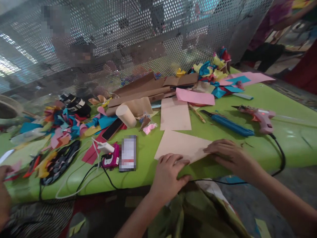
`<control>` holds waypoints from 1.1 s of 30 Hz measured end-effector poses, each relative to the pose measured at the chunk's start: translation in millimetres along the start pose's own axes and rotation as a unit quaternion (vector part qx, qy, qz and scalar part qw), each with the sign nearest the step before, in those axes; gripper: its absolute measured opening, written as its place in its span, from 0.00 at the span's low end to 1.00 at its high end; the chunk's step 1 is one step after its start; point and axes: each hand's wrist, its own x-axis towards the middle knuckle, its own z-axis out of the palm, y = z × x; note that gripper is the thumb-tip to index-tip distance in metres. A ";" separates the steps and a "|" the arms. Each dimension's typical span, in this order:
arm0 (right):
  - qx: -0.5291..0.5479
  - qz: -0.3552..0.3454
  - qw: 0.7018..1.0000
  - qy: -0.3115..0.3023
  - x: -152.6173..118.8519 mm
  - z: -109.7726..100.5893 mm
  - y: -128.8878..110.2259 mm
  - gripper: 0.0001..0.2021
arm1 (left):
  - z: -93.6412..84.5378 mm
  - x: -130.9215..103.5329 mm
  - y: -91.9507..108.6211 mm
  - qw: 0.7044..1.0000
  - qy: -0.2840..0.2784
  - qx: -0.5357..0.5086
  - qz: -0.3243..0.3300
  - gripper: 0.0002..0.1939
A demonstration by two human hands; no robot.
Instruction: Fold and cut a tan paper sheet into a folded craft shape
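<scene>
A cream sheet of paper [182,143] lies at a slant near the front edge of the green table. My left hand [170,172] rests on its near edge, fingers bent on the paper and thumb apart from them. Over the sheet's right corner is my right hand [231,157], its fingers closed on that corner with the thumb hidden. Just behind lies a second cream sheet [175,115]. A pencil [197,113] and a blue box cutter [228,124] are beyond my right hand, with a pink glue gun [264,119] farther right.
Left of the sheet are a phone [128,153], a magenta power adapter [111,158] with cables, and a cream cylinder [126,116]. Brown cardboard [141,87] and folded coloured paper [208,69] line the perforated metal panel [138,39]. Another person's hand [5,172] shows at far left.
</scene>
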 end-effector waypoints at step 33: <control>-0.014 0.025 0.999 0.018 -4.1 -0.5 11.0 0.15 | 8.4 9.8 -5.0 0.977 0.126 0.121 -0.122 0.14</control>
